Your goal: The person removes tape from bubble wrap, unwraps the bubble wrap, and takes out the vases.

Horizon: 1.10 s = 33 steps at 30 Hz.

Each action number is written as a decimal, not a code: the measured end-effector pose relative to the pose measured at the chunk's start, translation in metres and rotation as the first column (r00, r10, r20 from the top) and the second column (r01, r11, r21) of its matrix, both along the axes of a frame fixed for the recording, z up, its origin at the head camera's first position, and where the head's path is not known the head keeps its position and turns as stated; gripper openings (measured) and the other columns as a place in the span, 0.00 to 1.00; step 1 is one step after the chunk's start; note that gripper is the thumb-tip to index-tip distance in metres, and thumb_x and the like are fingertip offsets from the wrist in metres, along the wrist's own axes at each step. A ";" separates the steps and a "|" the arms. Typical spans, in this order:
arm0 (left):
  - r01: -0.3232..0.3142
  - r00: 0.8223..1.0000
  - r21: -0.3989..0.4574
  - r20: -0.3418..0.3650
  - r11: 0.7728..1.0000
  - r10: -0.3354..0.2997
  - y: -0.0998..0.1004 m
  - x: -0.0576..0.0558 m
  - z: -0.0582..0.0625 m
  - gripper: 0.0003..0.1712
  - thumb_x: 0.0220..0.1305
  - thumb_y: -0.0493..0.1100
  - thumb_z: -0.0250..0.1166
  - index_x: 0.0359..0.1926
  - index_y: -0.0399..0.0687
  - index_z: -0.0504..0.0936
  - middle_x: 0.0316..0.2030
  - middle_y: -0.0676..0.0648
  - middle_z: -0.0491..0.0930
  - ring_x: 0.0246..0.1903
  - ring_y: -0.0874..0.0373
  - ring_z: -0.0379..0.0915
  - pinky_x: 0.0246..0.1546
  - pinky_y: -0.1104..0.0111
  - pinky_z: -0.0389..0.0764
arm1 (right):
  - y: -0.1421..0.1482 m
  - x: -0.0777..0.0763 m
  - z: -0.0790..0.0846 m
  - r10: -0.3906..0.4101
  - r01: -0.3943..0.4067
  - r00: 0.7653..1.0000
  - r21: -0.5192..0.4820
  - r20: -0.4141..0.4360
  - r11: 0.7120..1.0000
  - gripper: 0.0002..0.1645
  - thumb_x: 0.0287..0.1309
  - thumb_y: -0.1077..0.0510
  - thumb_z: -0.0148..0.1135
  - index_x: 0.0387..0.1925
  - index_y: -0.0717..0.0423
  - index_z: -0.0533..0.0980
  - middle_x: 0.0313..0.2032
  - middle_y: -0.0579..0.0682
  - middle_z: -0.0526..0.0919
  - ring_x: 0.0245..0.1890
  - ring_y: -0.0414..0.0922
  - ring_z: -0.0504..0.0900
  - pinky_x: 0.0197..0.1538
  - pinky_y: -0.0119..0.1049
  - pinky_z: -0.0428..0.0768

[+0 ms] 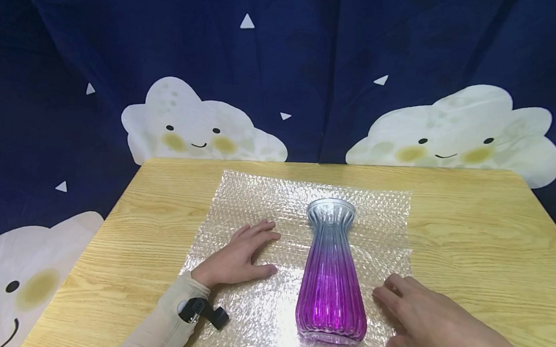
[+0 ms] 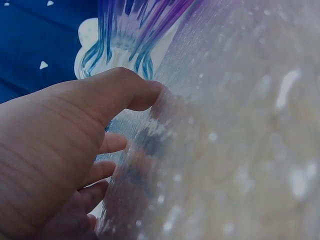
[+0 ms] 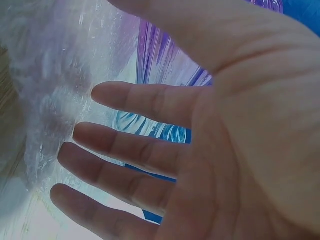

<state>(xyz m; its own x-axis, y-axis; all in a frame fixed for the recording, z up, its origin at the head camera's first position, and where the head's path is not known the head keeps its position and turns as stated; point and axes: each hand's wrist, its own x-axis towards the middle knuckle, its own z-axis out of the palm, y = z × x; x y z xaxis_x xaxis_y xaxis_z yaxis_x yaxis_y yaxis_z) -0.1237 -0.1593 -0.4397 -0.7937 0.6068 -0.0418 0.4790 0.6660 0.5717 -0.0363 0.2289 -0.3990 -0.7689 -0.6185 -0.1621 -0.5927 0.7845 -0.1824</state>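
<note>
A ribbed glass vase (image 1: 332, 279), magenta at its base and fading to clear blue-grey at the flared mouth, lies on a sheet of bubble wrap (image 1: 249, 310), its mouth toward the far side. To its left, my left hand (image 1: 240, 256) rests on the wrap with fingers spread, apart from the glass. My right hand (image 1: 425, 319) is to the right of the vase near the wrap's right edge, fingers slightly bent and holding nothing. In the right wrist view the fingers (image 3: 145, 102) extend loosely, with the vase (image 3: 165, 55) behind them.
The wrap lies on a light wooden table (image 1: 483, 232). Behind the table hangs a dark blue cloth (image 1: 288, 63) printed with smiling clouds and small white triangles. A black strap (image 1: 204, 311) with a small device sits on the left wrist.
</note>
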 end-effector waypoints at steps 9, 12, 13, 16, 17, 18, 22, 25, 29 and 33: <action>-0.006 1.000 -0.007 0.003 1.000 0.007 0.000 0.000 0.000 0.44 0.64 0.61 0.67 0.76 0.52 0.67 0.82 0.44 0.55 0.84 0.47 0.43 0.84 0.41 0.41 | 0.001 -0.001 0.002 0.025 -0.025 1.000 -0.010 -0.013 1.000 0.48 0.45 0.26 0.72 0.59 0.54 0.80 0.47 0.45 0.81 0.42 0.40 0.78 0.43 0.41 0.86; -0.002 1.000 -0.009 0.000 1.000 0.002 0.000 0.000 0.000 0.44 0.63 0.61 0.67 0.76 0.51 0.67 0.82 0.44 0.54 0.84 0.46 0.43 0.84 0.41 0.42 | 0.001 -0.002 0.003 0.022 -0.022 1.000 -0.011 -0.014 1.000 0.47 0.47 0.27 0.72 0.60 0.55 0.80 0.48 0.46 0.82 0.43 0.42 0.80 0.45 0.44 0.87; 0.000 1.000 -0.009 -0.002 1.000 0.000 0.000 0.000 0.001 0.44 0.63 0.61 0.67 0.76 0.51 0.67 0.82 0.43 0.55 0.84 0.46 0.43 0.84 0.41 0.41 | 0.001 -0.002 0.003 0.020 -0.020 1.000 -0.011 -0.014 1.000 0.47 0.47 0.27 0.72 0.60 0.55 0.80 0.48 0.46 0.82 0.44 0.43 0.81 0.46 0.45 0.87; 0.003 1.000 -0.011 -0.005 1.000 -0.003 0.001 0.000 0.001 0.44 0.64 0.61 0.67 0.76 0.51 0.67 0.82 0.44 0.54 0.84 0.46 0.43 0.84 0.41 0.41 | 0.002 -0.002 0.003 0.010 -0.010 1.000 -0.012 -0.013 1.000 0.47 0.49 0.27 0.70 0.61 0.55 0.80 0.50 0.49 0.83 0.47 0.47 0.83 0.49 0.50 0.88; 0.002 1.000 -0.014 -0.006 1.000 -0.002 0.001 0.000 0.001 0.44 0.64 0.61 0.67 0.76 0.51 0.67 0.82 0.44 0.54 0.84 0.47 0.43 0.84 0.42 0.41 | 0.002 -0.002 0.003 0.007 -0.007 1.000 -0.013 -0.015 1.000 0.47 0.50 0.27 0.70 0.61 0.55 0.80 0.51 0.49 0.83 0.48 0.49 0.83 0.50 0.51 0.88; 0.002 1.000 -0.017 -0.005 1.000 -0.002 0.001 0.000 0.001 0.44 0.64 0.62 0.67 0.76 0.51 0.66 0.82 0.44 0.54 0.84 0.47 0.43 0.84 0.42 0.41 | 0.002 -0.002 0.004 0.005 -0.005 1.000 -0.015 -0.017 1.000 0.47 0.50 0.26 0.69 0.61 0.54 0.80 0.52 0.50 0.83 0.48 0.50 0.84 0.51 0.52 0.88; 0.001 1.000 -0.021 -0.007 1.000 -0.001 0.001 -0.001 0.000 0.44 0.64 0.62 0.67 0.76 0.52 0.66 0.82 0.45 0.54 0.84 0.47 0.43 0.84 0.42 0.41 | 0.001 -0.002 0.005 0.012 -0.013 0.999 -0.024 -0.047 1.000 0.45 0.51 0.27 0.70 0.60 0.54 0.80 0.52 0.51 0.84 0.49 0.50 0.84 0.51 0.53 0.88; 0.003 1.000 -0.015 -0.013 1.000 -0.003 0.000 0.000 0.000 0.44 0.64 0.62 0.67 0.76 0.51 0.67 0.82 0.44 0.55 0.84 0.46 0.43 0.84 0.41 0.41 | 0.001 -0.003 0.005 0.025 -0.027 0.997 -0.031 -0.074 0.999 0.42 0.52 0.29 0.70 0.58 0.54 0.81 0.50 0.49 0.84 0.48 0.49 0.84 0.52 0.52 0.88; 0.005 1.000 -0.014 -0.016 1.000 -0.006 0.000 0.000 0.000 0.44 0.64 0.61 0.67 0.76 0.50 0.67 0.82 0.43 0.55 0.84 0.46 0.44 0.83 0.41 0.41 | 0.001 -0.004 0.006 0.036 -0.042 0.993 -0.045 -0.111 0.998 0.39 0.53 0.30 0.71 0.56 0.53 0.81 0.49 0.49 0.85 0.46 0.48 0.85 0.50 0.50 0.88; 0.005 1.000 -0.018 -0.013 1.000 -0.005 0.000 0.000 0.000 0.44 0.64 0.61 0.66 0.76 0.51 0.67 0.82 0.43 0.55 0.84 0.46 0.44 0.84 0.41 0.41 | 0.002 -0.006 0.006 0.048 -0.058 0.989 -0.066 -0.140 0.996 0.39 0.53 0.30 0.70 0.54 0.54 0.82 0.48 0.49 0.86 0.45 0.49 0.85 0.49 0.49 0.88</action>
<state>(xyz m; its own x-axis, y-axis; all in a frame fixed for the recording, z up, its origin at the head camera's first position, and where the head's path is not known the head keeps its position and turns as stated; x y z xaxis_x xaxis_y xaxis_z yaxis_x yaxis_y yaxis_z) -0.1242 -0.1591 -0.4394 -0.7913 0.6099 -0.0422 0.4897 0.6737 0.5535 -0.0423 0.2310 -0.3927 -0.7469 -0.6648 -0.0120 -0.6561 0.7398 -0.1488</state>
